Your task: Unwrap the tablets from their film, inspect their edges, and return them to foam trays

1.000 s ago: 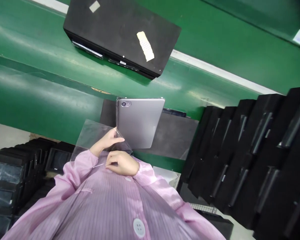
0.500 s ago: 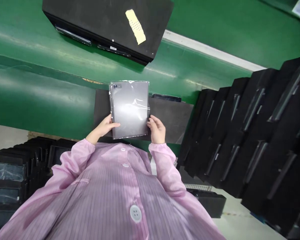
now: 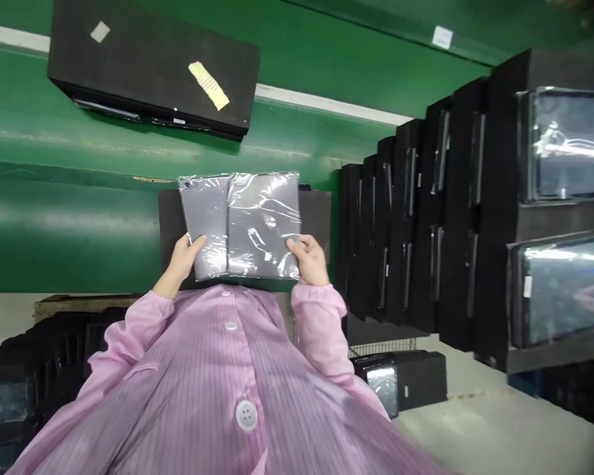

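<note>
Two grey tablets in clear plastic film are held side by side, their back faces up. My left hand (image 3: pixel 182 258) grips the left tablet (image 3: pixel 205 221) by its lower left edge, thumb on top. My right hand (image 3: pixel 311 257) pinches the lower right edge of the right tablet (image 3: pixel 264 221), thumb on top. Around the middle the two tablets meet or slightly overlap. Behind them lies a flat dark foam tray (image 3: pixel 317 221) on the green bench (image 3: pixel 69 231), largely covered by the tablets.
A black foam stack (image 3: pixel 148 59) with a yellow paper strip (image 3: pixel 208 86) stands at the back left. On the right rise black foam trays (image 3: pixel 426 218) holding wrapped tablets (image 3: pixel 569 290). More black trays (image 3: pixel 49 336) stand at lower left, others (image 3: pixel 420 379) at lower right.
One tablet showed before; now two lie spread side by side. My right hand has closed on the right one. The camera view has turned toward the right.
</note>
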Tool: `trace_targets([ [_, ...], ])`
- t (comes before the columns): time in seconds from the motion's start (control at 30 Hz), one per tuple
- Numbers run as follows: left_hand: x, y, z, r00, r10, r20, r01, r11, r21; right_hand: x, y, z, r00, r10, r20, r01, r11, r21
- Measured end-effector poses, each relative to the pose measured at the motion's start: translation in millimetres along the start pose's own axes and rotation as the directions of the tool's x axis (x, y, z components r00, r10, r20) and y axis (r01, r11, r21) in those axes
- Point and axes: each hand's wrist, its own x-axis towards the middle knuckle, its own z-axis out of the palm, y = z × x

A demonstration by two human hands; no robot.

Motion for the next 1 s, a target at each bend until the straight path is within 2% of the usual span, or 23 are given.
trace_targets([
  [0.1, -4, 4, -14.2, 1.0, -0.004, -0.017, 0.004, 1.0, 0.001, -10, -27, -47, 0.974, -0.151, -0.169, 0.141, 0.988, -0.068],
  [0.17, -7, 5, -23.4, 0.999, -0.014, -0.038, 0.014, 1.0, -0.01, -15, -37, -61, 0.901, -0.323, -0.289, 0.268, 0.939, -0.215],
  [0.23, -10, 4, -28.9, 0.998, -0.031, -0.058, 0.029, 0.999, -0.033, -17, -33, -55, 0.811, -0.463, -0.358, 0.311, 0.859, -0.407],
  [0.3, -13, 4, -30.3, 0.996, -0.058, -0.07, 0.054, 0.997, -0.064, -16, -17, -32, 0.769, -0.524, -0.366, 0.242, 0.769, -0.591],
  [0.33, -15, 4, -29.9, 0.995, -0.072, -0.071, 0.066, 0.995, -0.08, -15, -6, -18, 0.775, -0.526, -0.35, 0.195, 0.725, -0.66],
  [0.4, -19, 7, -28.3, 0.994, -0.091, -0.057, 0.085, 0.991, -0.103, -13, 19, 11, 0.834, -0.486, -0.262, 0.166, 0.674, -0.72],
  [0.47, -25, 12, -26.7, 0.996, -0.088, -0.021, 0.085, 0.989, -0.12, -11, 38, 32, 0.897, -0.408, -0.168, 0.199, 0.714, -0.671],
  [0.53, -33, 19, -25.0, 0.996, -0.085, 0.026, 0.088, 0.987, -0.136, -10, 47, 44, 0.934, -0.341, -0.107, 0.224, 0.791, -0.57],
  [0.7, -50, 34, -11.8, 0.979, -0.092, 0.181, 0.127, 0.972, -0.196, -7, 29, 52, 0.955, -0.294, 0.047, 0.293, 0.898, -0.328],
  [0.77, -53, 36, -3.1, 0.966, -0.097, 0.239, 0.152, 0.963, -0.223, -6, 18, 55, 0.945, -0.325, 0.035, 0.326, 0.925, -0.198],
  [0.83, -51, 34, 5.6, 0.953, -0.107, 0.284, 0.177, 0.956, -0.235, -6, 11, 60, 0.91, -0.408, -0.071, 0.394, 0.906, -0.153],
  [0.9, -46, 31, 13.5, 0.948, -0.107, 0.298, 0.183, 0.953, -0.242, -13, 7, 69, 0.818, -0.547, -0.177, 0.502, 0.83, -0.244],
  [0.93, -44, 29, 17.1, 0.95, -0.104, 0.296, 0.18, 0.953, -0.245, -19, 5, 75, 0.763, -0.62, -0.183, 0.559, 0.775, -0.295],
  [0.97, -40, 27, 20.4, 0.953, -0.098, 0.286, 0.172, 0.954, -0.247, -28, 4, 82, 0.721, -0.682, -0.125, 0.621, 0.715, -0.321],
  [1.0, -37, 25, 23.5, 0.957, -0.091, 0.277, 0.162, 0.955, -0.248, -40, 3, 89, 0.697, -0.717, 0.027, 0.689, 0.659, -0.303],
])
